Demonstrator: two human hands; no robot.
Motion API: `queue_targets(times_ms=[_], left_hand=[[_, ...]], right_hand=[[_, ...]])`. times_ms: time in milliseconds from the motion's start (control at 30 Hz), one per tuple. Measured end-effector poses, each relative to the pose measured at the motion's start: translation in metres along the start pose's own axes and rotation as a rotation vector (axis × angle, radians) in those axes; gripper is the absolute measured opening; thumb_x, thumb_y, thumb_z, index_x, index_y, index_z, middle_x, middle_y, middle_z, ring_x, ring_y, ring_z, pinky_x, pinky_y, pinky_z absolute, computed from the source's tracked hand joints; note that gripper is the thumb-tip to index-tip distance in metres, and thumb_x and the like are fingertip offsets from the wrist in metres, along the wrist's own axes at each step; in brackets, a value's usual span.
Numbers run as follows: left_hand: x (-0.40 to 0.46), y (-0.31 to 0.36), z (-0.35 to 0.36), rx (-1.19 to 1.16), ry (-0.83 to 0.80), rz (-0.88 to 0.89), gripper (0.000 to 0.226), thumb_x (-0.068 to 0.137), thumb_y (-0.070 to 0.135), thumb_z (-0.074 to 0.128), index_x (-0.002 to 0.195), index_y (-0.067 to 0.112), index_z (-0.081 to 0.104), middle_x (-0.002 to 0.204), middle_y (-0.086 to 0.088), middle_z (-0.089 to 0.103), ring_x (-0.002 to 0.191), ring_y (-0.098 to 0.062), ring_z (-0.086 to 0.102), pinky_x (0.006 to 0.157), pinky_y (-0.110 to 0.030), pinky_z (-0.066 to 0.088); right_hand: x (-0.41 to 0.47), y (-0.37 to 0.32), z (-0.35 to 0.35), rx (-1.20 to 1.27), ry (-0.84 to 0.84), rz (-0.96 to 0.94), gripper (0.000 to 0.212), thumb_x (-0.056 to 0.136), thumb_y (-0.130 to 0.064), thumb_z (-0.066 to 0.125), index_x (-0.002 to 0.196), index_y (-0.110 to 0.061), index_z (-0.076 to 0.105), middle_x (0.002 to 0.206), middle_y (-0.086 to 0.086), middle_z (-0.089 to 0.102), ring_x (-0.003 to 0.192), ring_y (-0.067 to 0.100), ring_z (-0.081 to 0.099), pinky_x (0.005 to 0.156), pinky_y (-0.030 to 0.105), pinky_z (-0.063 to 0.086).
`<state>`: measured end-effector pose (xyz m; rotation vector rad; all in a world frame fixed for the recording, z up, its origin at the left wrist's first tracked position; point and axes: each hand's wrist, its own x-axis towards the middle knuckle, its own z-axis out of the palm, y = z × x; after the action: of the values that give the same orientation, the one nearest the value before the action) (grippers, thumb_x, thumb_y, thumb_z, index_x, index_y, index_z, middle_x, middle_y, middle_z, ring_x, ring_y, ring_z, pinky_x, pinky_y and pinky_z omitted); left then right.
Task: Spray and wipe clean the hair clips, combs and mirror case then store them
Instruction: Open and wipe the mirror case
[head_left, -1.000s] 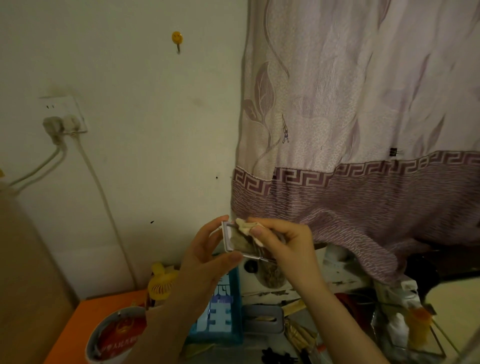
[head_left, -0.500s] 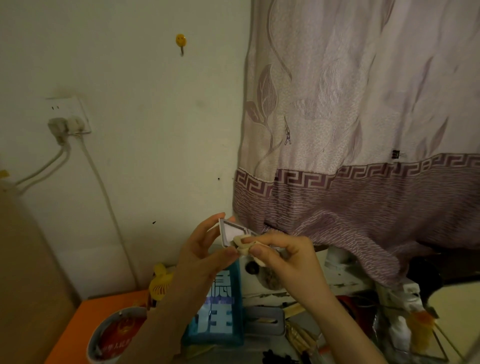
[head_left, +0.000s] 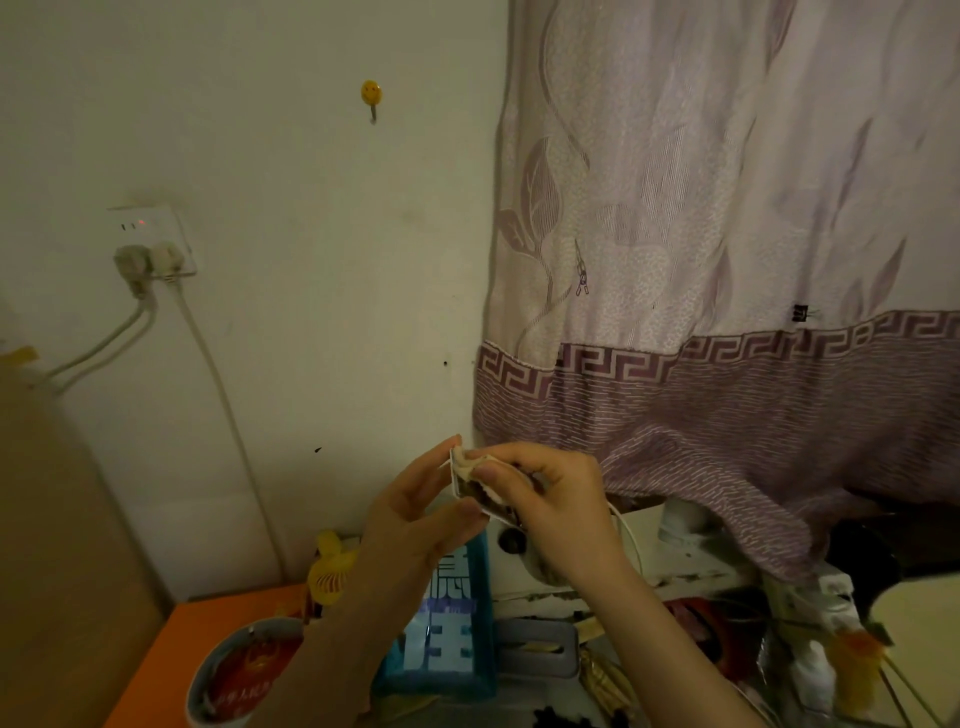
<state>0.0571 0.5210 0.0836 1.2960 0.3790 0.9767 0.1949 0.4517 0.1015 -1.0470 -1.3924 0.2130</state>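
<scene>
Since a moment ago, the right hand (head_left: 556, 499) has carried its crumpled wipe (head_left: 477, 464) up to the mirror case's (head_left: 470, 486) top corner. Left hand (head_left: 415, 514) fingers pinch the case's edges, held above the cluttered counter (head_left: 208, 629) near the curtain (head_left: 727, 260).

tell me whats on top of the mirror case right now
A crumpled cloth lies on the mirror case, pinched there by the right hand. The left hand grips the case's edges. The right hand hides most of the case's face.
</scene>
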Motion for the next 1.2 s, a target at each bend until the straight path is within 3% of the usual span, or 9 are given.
queue_targets(times_ms=[133,267,500,700,833,1067,1200], left_hand=[[0.0,0.003,-0.003,0.025,0.031,0.006,0.071,0.058,0.022,0.076,0.126,0.021,0.058,0.121,-0.008,0.066,0.104,-0.026,0.067,0.074,-0.029,0.058],[0.0,0.002,-0.004,0.016,0.032,-0.004,0.068,0.065,0.015,0.072,0.131,0.018,0.054,0.122,-0.01,0.066,0.104,-0.027,0.068,0.073,-0.029,0.058],[-0.001,0.0,-0.005,0.001,-0.02,0.004,0.054,0.079,0.005,0.06,0.131,0.017,0.052,0.117,-0.009,0.068,0.105,-0.027,0.067,0.076,-0.029,0.058],[0.002,0.0,0.0,-0.001,-0.018,0.037,0.046,0.073,0.011,0.066,0.117,0.025,0.065,0.115,-0.008,0.069,0.103,-0.026,0.068,0.075,-0.027,0.057],[0.003,0.001,-0.006,-0.012,0.028,0.032,0.059,0.07,0.014,0.067,0.127,0.02,0.055,0.113,-0.008,0.07,0.1,-0.026,0.069,0.073,-0.026,0.057],[0.001,-0.004,-0.006,-0.019,-0.008,0.013,0.061,0.074,0.013,0.063,0.134,0.017,0.049,0.116,-0.009,0.069,0.104,-0.028,0.067,0.076,-0.029,0.058],[0.002,-0.004,-0.006,-0.063,-0.003,0.003,0.057,0.079,0.008,0.057,0.135,0.014,0.048,0.116,-0.005,0.069,0.104,-0.026,0.067,0.075,-0.028,0.058]], right_hand=[[-0.005,-0.001,-0.002,0.099,-0.072,0.025,0.016,0.088,-0.014,0.064,0.097,-0.023,0.073,0.095,-0.01,0.074,0.089,0.008,0.07,0.078,0.019,0.054],[-0.011,-0.001,-0.008,0.108,-0.094,0.048,0.015,0.087,-0.021,0.063,0.097,-0.019,0.074,0.094,-0.007,0.075,0.088,0.01,0.07,0.078,0.019,0.053],[0.003,-0.005,-0.016,0.129,0.161,0.07,0.015,0.084,-0.009,0.067,0.096,-0.011,0.075,0.088,-0.012,0.075,0.084,0.003,0.069,0.074,0.013,0.051],[-0.005,0.001,0.0,0.033,0.031,0.062,0.017,0.085,-0.012,0.067,0.101,-0.016,0.074,0.094,-0.015,0.073,0.088,0.001,0.069,0.076,0.013,0.052],[-0.012,0.001,0.0,0.089,-0.01,0.041,0.022,0.083,-0.026,0.064,0.101,-0.017,0.074,0.098,-0.011,0.074,0.092,0.008,0.07,0.081,0.021,0.054],[-0.02,-0.001,-0.01,0.142,-0.068,0.086,0.022,0.082,-0.026,0.065,0.099,-0.015,0.075,0.099,-0.008,0.074,0.095,0.01,0.07,0.083,0.019,0.053],[-0.013,0.0,-0.02,0.12,0.128,0.096,0.017,0.082,-0.025,0.065,0.095,-0.02,0.076,0.094,-0.009,0.075,0.091,0.009,0.07,0.081,0.02,0.054]])
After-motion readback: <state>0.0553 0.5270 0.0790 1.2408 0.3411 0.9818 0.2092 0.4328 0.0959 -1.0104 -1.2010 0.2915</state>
